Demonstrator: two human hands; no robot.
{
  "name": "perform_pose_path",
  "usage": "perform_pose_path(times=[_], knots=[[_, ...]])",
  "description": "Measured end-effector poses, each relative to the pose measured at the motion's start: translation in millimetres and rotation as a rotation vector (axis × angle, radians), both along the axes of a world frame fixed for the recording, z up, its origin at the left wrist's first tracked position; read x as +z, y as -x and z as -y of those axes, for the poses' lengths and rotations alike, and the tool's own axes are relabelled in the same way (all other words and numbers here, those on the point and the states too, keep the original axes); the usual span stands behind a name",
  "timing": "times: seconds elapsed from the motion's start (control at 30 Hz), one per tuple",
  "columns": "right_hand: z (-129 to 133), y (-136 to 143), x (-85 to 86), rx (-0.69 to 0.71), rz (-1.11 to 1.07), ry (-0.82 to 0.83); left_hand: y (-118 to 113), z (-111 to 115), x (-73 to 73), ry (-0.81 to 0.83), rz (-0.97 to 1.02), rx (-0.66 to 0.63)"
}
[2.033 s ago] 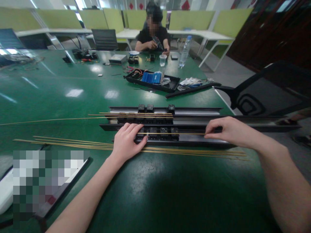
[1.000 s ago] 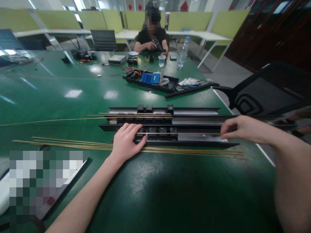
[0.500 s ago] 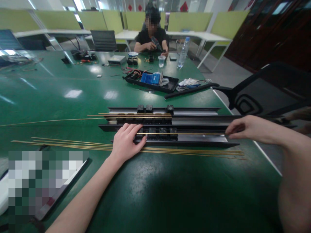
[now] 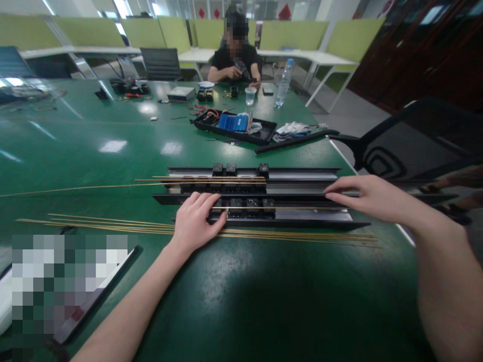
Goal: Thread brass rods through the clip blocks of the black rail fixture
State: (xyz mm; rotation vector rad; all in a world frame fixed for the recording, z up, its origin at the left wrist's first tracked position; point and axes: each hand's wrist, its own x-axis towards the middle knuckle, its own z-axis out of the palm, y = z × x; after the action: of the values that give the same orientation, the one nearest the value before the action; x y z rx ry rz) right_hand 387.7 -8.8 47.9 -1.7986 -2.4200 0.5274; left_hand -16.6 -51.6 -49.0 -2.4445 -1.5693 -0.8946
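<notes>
My left hand [image 4: 196, 221] is closed around a black block at the left of the row in the nearest black channel [image 4: 313, 215]. Several more black blocks [image 4: 252, 207] sit to its right in that channel. A thin brass rod [image 4: 294, 207] runs along the row, out from under my left fingers toward the right. My right hand [image 4: 366, 196] hovers over the channel's right part, thumb and finger tips pinched together just above the rod's line; what they hold, if anything, cannot be made out. Further black channels with blocks [image 4: 231, 169] lie behind, brass rods [image 4: 211, 179] across them.
Loose brass rods [image 4: 302, 236] lie in front of the channels. Beyond are a black tray [image 4: 266, 133] with a blue item, gloves [image 4: 292, 131], a cup [image 4: 250, 95] and a bottle [image 4: 285, 83]. Across the table a person [image 4: 236, 60] holds a tool. A chair [image 4: 411, 130] stands right.
My right hand has moved left and slightly up along the channel, away from the rod's right part. My left hand and the blocks have stayed in place.
</notes>
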Motion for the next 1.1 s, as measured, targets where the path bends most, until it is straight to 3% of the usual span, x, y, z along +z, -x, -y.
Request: perform_pose_path(times=[0.17, 0.4, 1.1], knots=[[0.2, 34.6, -18.8, 0.228, -0.087, -0.160, -0.8, -0.2, -0.2, -0.001, 0.001, 0.001], [13.9, 76.8, -38.2, 0.366, -0.087, -0.266, -1.3, 0.5, 0.6, 0.002, -0.004, 0.005], [14.5, 80.3, -44.5, 0.417, -0.064, -0.275, -0.9, -0.4, -1.6, 0.003, -0.015, 0.011]])
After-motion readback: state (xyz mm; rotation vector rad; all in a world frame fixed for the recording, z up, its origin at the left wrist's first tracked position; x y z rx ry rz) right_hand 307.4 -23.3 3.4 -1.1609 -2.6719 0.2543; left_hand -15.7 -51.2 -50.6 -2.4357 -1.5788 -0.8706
